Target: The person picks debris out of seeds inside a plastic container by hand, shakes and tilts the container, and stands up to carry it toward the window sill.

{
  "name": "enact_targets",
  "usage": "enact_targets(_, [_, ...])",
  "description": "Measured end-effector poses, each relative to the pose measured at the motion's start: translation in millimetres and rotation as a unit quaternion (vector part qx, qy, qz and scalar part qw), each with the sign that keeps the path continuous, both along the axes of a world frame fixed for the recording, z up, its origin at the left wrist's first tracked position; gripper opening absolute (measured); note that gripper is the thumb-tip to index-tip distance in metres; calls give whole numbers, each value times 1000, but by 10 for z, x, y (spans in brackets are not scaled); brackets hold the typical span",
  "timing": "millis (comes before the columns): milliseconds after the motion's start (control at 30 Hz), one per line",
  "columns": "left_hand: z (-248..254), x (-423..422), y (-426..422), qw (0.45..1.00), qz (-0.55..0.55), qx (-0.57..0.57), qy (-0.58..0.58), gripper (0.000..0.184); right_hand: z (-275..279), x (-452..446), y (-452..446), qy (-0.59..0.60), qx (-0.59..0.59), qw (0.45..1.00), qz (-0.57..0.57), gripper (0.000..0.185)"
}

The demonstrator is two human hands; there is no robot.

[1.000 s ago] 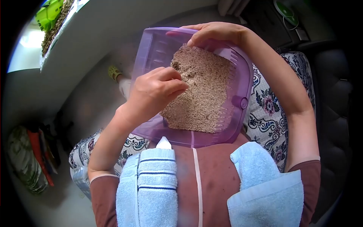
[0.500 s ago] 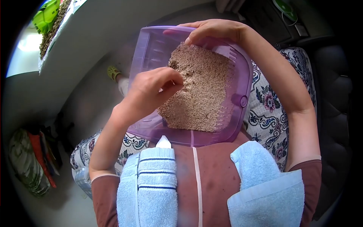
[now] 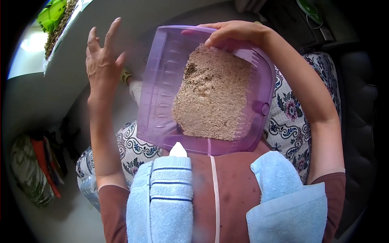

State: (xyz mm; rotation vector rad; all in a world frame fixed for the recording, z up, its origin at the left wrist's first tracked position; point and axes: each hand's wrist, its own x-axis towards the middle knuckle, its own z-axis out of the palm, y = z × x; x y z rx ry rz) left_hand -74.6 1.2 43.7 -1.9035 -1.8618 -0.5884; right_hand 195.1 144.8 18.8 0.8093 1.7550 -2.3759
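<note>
Swung clear of what appears to be grain (image 3: 216,99), the left hand (image 3: 102,65), fingers splayed and empty, hovers left of the translucent purple tray (image 3: 153,87), its far rim gripped by the nearer right hand (image 3: 237,31), the grain's long axis running toward the torso (image 3: 235,186).

The left hand (image 3: 101,67) is raised with its back showing, fingers (image 3: 111,35) spread and extended, thumb out to the side; the left forearm (image 3: 104,137) reaches almost straight forward. The right arm (image 3: 310,91) bends at the elbow, its forearm slanting inward, the wrist bent, and the right hand (image 3: 234,32) curls in a grip, thumb apart from the fingers.
</note>
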Motion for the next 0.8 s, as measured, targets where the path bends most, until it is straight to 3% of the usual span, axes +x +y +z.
enact_targets(33, [2, -19, 37, 995, 26, 42, 86, 43, 5, 0, 4, -5, 15, 1000, -3, 62])
enact_targets(100, [22, 239, -100, 982, -162, -30, -96, 42, 17, 13, -20, -6, 2, 1000, -10, 62])
enact_targets(167, [-21, 535, -276, 886, -251, -234, -313, 28, 82, 17, -47, 2, -49, 999, -11, 62])
enact_targets(300, [-152, 826, -357, 866, -326, -271, -264, 17, 124, 28, -69, 1, -63, 998, -7, 61])
enact_targets(533, [-230, 891, -259, 880, -336, -273, -197, 11, 75, 28, -29, -8, -36, 999, -3, 62])
enact_targets(733, [-132, 894, -312, 808, -274, -343, -393, 9, 50, 65, 14, -5, -41, 999, 11, 59])
enact_targets(800, [-179, 913, -316, 848, -294, -300, -324, 8, 12, 37, 53, 3, -45, 999, 23, 60])
